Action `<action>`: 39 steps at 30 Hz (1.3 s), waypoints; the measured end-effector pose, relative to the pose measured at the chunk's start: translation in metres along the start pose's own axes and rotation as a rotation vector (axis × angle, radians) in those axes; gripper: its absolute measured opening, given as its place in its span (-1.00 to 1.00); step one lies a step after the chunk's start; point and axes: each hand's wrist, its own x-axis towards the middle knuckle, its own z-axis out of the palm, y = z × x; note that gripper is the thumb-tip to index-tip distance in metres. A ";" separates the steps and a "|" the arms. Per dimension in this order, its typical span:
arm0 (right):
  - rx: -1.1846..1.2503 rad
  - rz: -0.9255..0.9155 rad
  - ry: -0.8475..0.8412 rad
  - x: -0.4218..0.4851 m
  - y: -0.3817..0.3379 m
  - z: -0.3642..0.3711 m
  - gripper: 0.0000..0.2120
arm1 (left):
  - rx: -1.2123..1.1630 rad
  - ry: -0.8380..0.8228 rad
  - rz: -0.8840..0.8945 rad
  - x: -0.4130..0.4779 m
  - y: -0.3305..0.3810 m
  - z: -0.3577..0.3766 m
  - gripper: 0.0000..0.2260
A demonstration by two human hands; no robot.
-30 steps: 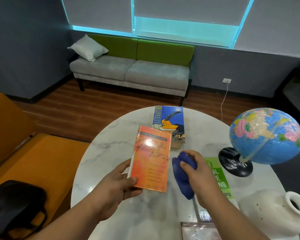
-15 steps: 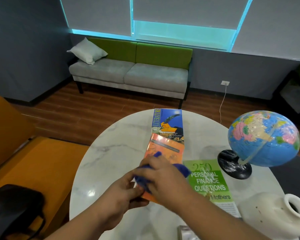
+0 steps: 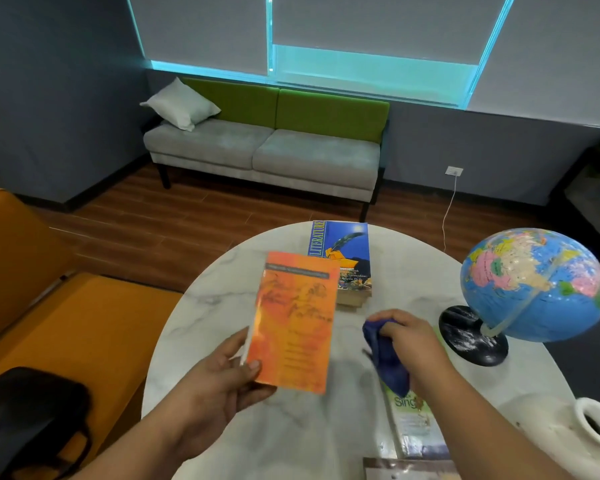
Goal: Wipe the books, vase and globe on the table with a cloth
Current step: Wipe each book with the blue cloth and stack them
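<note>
We see a round white marble table (image 3: 222, 306) from above, with two bare arms reaching over it. The left hand (image 3: 219, 375) holds an orange paperback (image 3: 295, 320) lifted off the tabletop. The thumb pinches the front cover near its lower left corner, and the fingers lie underneath. The cover is glossy, with dark script-like writing and a grey title band across the top.

The right hand (image 3: 409, 341) is curled around a bunched dark blue cloth (image 3: 385, 355), just to the right of the paperback and not touching it. The cloth hangs above the top end of a green book (image 3: 413, 417) lying flat.

At the far edge, a thick blue book (image 3: 343, 251) marked "LITERATURE" lies flat. To the right, a blue globe (image 3: 534, 285) tilts on a black round base. A white vase (image 3: 561, 431) sits at the near right edge. Its mouth is dark, and we cannot tell what is inside.

Bare marble lies open on the table's left side. Beyond the left edge is an orange seat (image 3: 66, 306) with a black bag (image 3: 32, 410) on it; we cannot see what the bag holds. A grey and green sofa (image 3: 267, 150) stands by the far wall.
</note>
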 end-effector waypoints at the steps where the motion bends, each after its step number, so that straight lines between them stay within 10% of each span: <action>1: 0.077 0.068 -0.041 -0.004 0.005 -0.001 -0.81 | -0.013 0.014 0.024 0.002 0.005 -0.001 -0.58; 10: 0.075 0.073 -0.467 -0.036 0.030 0.032 -0.67 | 0.068 0.086 0.059 0.014 0.006 0.021 -0.56; 20: 0.189 0.069 -0.227 -0.019 0.008 0.033 -0.89 | 0.227 0.005 -0.059 0.030 0.011 0.024 -0.41; 39: -0.224 0.145 0.078 0.138 -0.022 0.060 -0.82 | 0.196 0.219 -0.360 0.019 -0.007 -0.080 -0.73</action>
